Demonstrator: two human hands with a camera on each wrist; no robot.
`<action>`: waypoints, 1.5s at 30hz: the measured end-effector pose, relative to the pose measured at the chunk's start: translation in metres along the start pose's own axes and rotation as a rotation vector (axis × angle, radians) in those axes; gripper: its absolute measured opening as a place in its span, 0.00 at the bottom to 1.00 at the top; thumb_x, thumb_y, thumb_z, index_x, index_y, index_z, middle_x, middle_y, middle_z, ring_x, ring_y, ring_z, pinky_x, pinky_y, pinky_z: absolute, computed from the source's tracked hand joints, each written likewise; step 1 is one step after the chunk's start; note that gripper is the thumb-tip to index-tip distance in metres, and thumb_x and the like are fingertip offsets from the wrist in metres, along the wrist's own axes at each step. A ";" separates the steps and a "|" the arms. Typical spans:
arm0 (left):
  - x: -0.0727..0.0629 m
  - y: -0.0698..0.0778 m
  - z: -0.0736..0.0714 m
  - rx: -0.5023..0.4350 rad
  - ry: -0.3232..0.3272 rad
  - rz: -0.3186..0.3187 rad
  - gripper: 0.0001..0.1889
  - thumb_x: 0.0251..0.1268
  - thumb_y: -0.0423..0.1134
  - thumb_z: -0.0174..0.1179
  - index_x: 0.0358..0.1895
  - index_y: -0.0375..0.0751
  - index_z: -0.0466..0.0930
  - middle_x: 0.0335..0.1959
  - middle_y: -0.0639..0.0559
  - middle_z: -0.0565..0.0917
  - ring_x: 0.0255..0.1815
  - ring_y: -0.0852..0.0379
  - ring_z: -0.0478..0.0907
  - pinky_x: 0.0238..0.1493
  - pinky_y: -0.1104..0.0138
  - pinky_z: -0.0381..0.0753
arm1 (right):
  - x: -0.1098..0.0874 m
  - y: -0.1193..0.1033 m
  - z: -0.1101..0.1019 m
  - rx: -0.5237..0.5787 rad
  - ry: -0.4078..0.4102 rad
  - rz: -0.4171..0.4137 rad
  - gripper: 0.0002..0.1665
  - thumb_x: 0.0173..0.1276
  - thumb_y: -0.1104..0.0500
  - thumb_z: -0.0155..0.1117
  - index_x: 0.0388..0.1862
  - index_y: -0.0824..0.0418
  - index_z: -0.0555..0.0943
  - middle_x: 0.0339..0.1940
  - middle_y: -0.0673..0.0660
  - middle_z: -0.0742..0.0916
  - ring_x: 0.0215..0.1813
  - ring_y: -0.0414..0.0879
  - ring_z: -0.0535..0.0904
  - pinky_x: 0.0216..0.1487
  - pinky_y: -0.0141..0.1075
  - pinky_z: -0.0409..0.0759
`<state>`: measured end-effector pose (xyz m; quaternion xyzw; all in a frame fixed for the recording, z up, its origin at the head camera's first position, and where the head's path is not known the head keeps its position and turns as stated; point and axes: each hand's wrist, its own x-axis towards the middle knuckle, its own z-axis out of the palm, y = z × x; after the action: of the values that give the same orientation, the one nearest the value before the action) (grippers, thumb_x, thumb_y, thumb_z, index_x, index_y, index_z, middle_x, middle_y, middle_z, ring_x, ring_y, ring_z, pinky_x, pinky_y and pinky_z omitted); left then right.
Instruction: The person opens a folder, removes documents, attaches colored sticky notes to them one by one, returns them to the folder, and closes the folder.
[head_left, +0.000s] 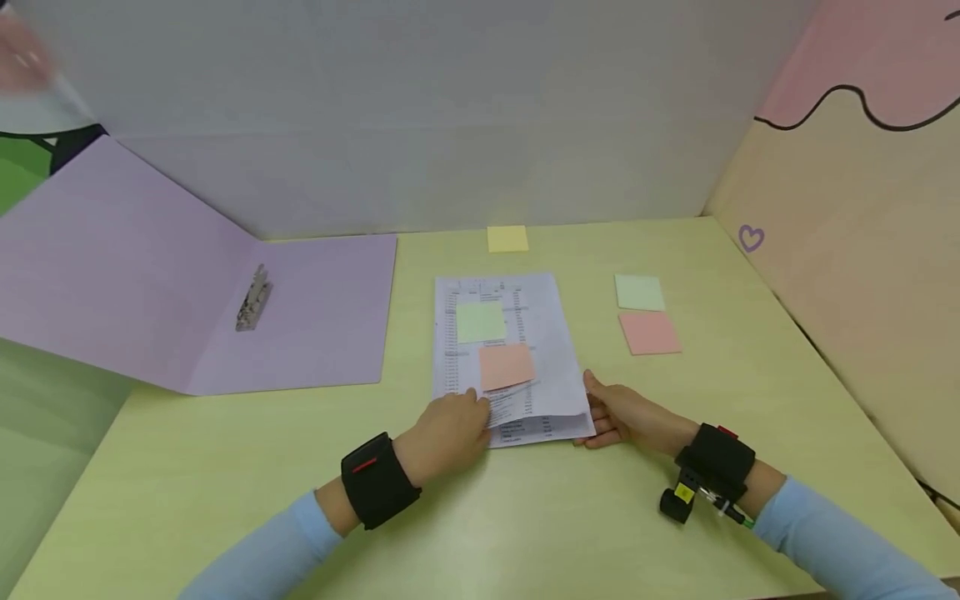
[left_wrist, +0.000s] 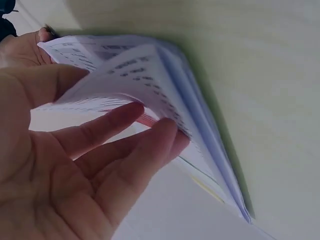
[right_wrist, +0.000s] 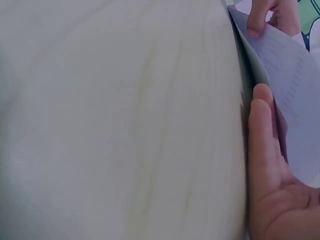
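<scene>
A stack of printed sheets (head_left: pixel 555 333) lies in the middle of the table, with a green sticky note (head_left: pixel 480 322) and a pink sticky note (head_left: pixel 507 367) on top. My left hand (head_left: pixel 453 429) pinches the near left part of the upper sheets. In the left wrist view, the bent top sheet (left_wrist: pixel 132 75) arches up between its thumb and fingers. My right hand (head_left: pixel 626 414) is at the near right corner. Its straight fingers (right_wrist: pixel 262 135) reach along and under the paper edge in the right wrist view; its thumb touches the right edge in the head view.
An open purple folder (head_left: pixel 322 308) with a metal clip (head_left: pixel 255 300) stands at the left, its cover raised. A yellow note (head_left: pixel 507 239) lies at the back. Pale green (head_left: pixel 639 292) and pink notes (head_left: pixel 650 333) lie at right. Walls enclose the back and right side.
</scene>
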<state>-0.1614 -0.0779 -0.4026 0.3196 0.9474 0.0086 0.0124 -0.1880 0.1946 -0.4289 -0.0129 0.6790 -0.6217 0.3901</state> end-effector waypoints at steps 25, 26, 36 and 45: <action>-0.013 -0.029 -0.021 -0.008 0.248 -0.084 0.03 0.55 0.34 0.61 0.29 0.37 0.80 0.21 0.50 0.79 0.16 0.60 0.71 0.16 0.71 0.69 | 0.007 0.004 0.013 -0.109 0.100 -0.024 0.18 0.65 0.60 0.58 0.45 0.76 0.77 0.39 0.60 0.86 0.32 0.42 0.83 0.37 0.33 0.81; -0.014 -0.036 -0.026 -0.063 0.271 -0.108 0.04 0.55 0.34 0.61 0.27 0.36 0.80 0.20 0.51 0.79 0.15 0.61 0.68 0.15 0.72 0.66 | 0.007 0.004 0.013 -0.103 0.105 -0.022 0.18 0.65 0.60 0.58 0.45 0.76 0.77 0.40 0.60 0.86 0.32 0.42 0.84 0.37 0.33 0.81; -0.039 -0.130 -0.068 -0.410 0.389 -0.388 0.15 0.62 0.41 0.56 0.24 0.33 0.74 0.11 0.53 0.62 0.13 0.59 0.57 0.18 0.68 0.57 | 0.011 0.002 0.016 -0.089 0.165 0.003 0.18 0.66 0.60 0.58 0.47 0.74 0.77 0.41 0.61 0.86 0.33 0.44 0.84 0.36 0.33 0.82; -0.057 -0.206 -0.055 -0.563 0.417 -0.628 0.27 0.64 0.51 0.52 0.47 0.23 0.76 0.37 0.28 0.80 0.28 0.49 0.73 0.22 0.67 0.69 | 0.012 0.003 0.018 -0.060 0.175 0.001 0.18 0.66 0.60 0.57 0.48 0.74 0.76 0.42 0.61 0.86 0.33 0.45 0.85 0.36 0.33 0.81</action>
<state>-0.2424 -0.2764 -0.3511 -0.0066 0.9414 0.3251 -0.0900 -0.1851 0.1744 -0.4359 0.0300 0.7290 -0.5996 0.3288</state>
